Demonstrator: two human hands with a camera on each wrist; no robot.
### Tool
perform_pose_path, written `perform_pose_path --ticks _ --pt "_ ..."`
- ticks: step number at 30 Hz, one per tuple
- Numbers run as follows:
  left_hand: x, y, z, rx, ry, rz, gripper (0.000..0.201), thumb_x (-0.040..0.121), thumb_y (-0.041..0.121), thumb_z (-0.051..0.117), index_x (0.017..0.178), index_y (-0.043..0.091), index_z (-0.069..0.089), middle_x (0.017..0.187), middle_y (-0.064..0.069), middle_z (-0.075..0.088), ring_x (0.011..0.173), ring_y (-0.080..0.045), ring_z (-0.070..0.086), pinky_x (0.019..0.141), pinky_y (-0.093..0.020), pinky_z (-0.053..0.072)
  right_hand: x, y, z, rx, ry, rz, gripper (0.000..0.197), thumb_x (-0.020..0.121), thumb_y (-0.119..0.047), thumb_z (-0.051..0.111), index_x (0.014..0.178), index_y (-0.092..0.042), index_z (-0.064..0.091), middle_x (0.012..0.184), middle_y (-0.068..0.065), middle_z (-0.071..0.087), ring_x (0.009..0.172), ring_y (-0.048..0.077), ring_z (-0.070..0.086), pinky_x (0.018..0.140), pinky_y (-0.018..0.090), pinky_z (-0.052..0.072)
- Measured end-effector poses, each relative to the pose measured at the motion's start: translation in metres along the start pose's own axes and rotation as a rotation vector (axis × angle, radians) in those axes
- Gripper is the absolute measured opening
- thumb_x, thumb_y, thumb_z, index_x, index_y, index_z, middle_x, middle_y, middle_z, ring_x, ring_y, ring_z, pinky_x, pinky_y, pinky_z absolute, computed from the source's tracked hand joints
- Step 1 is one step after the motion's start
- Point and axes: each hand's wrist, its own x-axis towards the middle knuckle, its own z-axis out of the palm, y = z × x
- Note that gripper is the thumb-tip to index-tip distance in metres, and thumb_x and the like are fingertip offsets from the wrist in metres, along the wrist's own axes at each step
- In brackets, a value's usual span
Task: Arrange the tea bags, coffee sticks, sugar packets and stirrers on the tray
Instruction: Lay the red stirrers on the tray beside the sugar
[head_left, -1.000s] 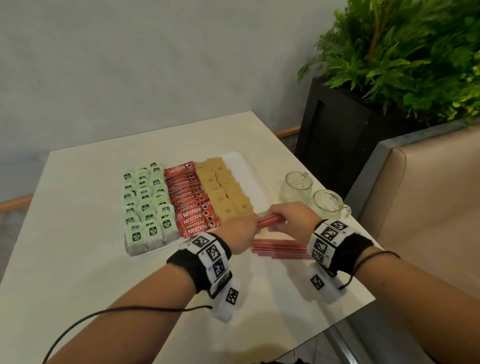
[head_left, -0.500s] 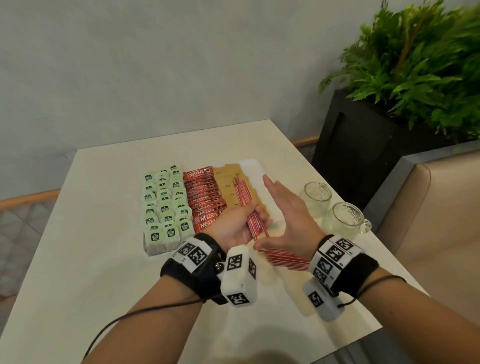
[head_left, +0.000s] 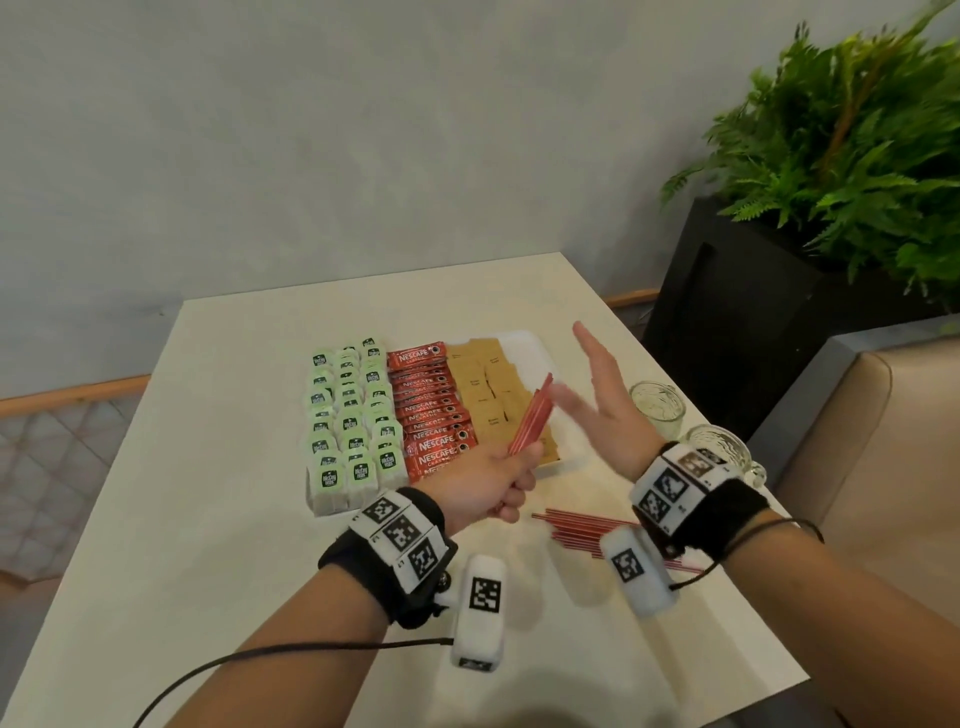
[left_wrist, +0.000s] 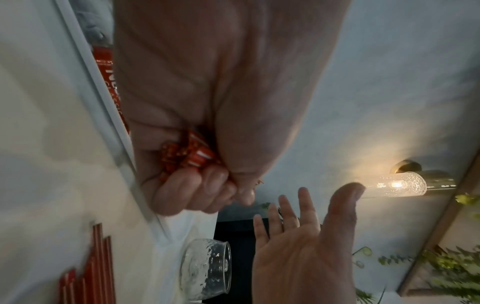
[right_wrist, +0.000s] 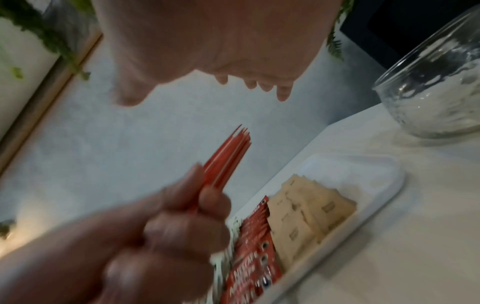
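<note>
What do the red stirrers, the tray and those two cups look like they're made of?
Red stirrers in the left hand: probably thin plastic, being slim, straight and evenly coloured with pale stripes. Tray: smooth white with a rounded rim, plastic or glazed ceramic; I cannot tell which. Cups: clear, dimpled glass, see-through with bright glints.

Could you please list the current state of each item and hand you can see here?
left hand: grips a stirrer bundle
stirrer bundle: raised, tilted over the tray
right hand: open, holds nothing
loose stirrers: lying on the table
tray: filled with rows of packets
glass mugs: upright, empty
</note>
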Motion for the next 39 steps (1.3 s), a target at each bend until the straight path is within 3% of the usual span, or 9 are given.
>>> perform_pose_path --ticks 3,5,11,16,20,28,33,35,39 --pt "-0.003 -0.001 0.003 0.055 -0.038 0.014 0.011 0.103 0.028 0.049 0.097 0.019 0.050 0.067 0.005 0.039 0.053 -0.007 0.036 0.051 -0.020 0.037 0.011 -0.004 -0.007 0.199 -0.074 0.111 0.057 0.096 -0.051 0.042 0.145 -0.022 0.041 0.149 -0.005 0.043 0.133 0.000 0.037 0.110 0.014 0.027" --pt "-0.004 0.001 0.002 0.134 -0.056 0.039 0.008 0.102 0.026 0.050 0.097 0.019 0.051 0.067 0.005 0.041 0.053 -0.008 0.039 0.053 -0.021 0.041 0.013 -0.002 -0.006 0.162 -0.223 0.129 0.060 0.089 -0.059 0.042 0.130 -0.019 0.060 0.128 -0.005 0.063 0.120 0.002 0.055 0.111 0.028 0.037" --pt "-0.005 0.006 -0.010 0.327 -0.027 0.043 0.008 0.103 0.024 0.047 0.097 0.021 0.049 0.068 0.005 0.041 0.054 -0.007 0.038 0.052 -0.021 0.039 0.016 0.000 0.001 0.200 -0.236 0.143 0.051 0.085 -0.060 0.047 0.113 -0.024 0.070 0.107 0.000 0.072 0.103 0.013 0.067 0.092 0.026 0.051" --pt "-0.004 0.015 -0.004 0.715 -0.012 0.143 0.012 0.103 0.029 0.046 0.099 0.018 0.051 0.078 0.003 0.049 0.062 -0.011 0.045 0.055 -0.021 0.041 0.018 0.000 0.004 -0.108 -0.156 0.095 0.048 0.099 -0.051 0.037 0.093 -0.024 0.076 0.081 -0.001 0.073 0.075 0.015 0.069 0.073 0.025 0.051" --pt "-0.001 0.020 -0.007 1.056 0.033 0.249 0.022 0.102 0.029 0.049 0.111 0.011 0.057 0.101 -0.006 0.063 0.090 -0.022 0.059 0.079 -0.029 0.048 0.006 0.000 0.016 -0.229 -0.202 0.148 0.059 0.101 -0.048 0.034 0.068 -0.010 0.065 0.052 0.003 0.062 0.042 0.016 0.056 0.052 0.029 0.050" --pt "0.003 0.020 -0.007 1.293 0.324 0.356 0.018 0.089 0.032 0.064 0.099 0.017 0.060 0.092 0.000 0.066 0.084 -0.021 0.062 0.065 -0.029 0.042 -0.001 0.009 0.024 -0.146 0.056 0.135 0.049 0.092 -0.030 0.056 0.048 -0.018 0.041 0.049 -0.001 0.035 0.052 0.013 0.033 0.055 0.031 0.027" --pt "0.003 0.013 -0.027 0.612 0.465 0.222 0.007 0.098 0.019 0.057 0.096 0.012 0.057 0.080 -0.001 0.061 0.055 -0.012 0.062 0.056 -0.024 0.055 0.001 0.013 -0.006 -0.159 0.217 0.189 0.053 0.095 -0.034 0.053 0.045 -0.019 0.044 0.044 -0.006 0.039 0.051 0.015 0.040 0.058 0.032 0.032" --pt "0.005 0.013 -0.027 0.106 0.501 0.114 0.016 0.103 0.012 0.046 0.111 0.005 0.057 0.085 -0.010 0.065 0.067 -0.019 0.067 0.071 -0.041 0.062 0.001 0.013 -0.012 -0.172 0.229 0.179 0.053 0.096 -0.033 0.052 0.045 -0.020 0.041 0.045 -0.006 0.038 0.052 0.016 0.040 0.059 0.032 0.032" --pt "0.006 0.028 -0.008 -0.507 0.413 0.014 0.038 0.106 0.030 0.039 0.116 -0.001 0.058 0.105 -0.015 0.067 0.095 -0.028 0.068 0.075 -0.036 0.059 0.001 0.006 0.001 -0.251 0.192 0.128 0.052 0.096 -0.035 0.050 0.048 -0.018 0.039 0.047 -0.004 0.035 0.050 0.014 0.036 0.055 0.031 0.029"
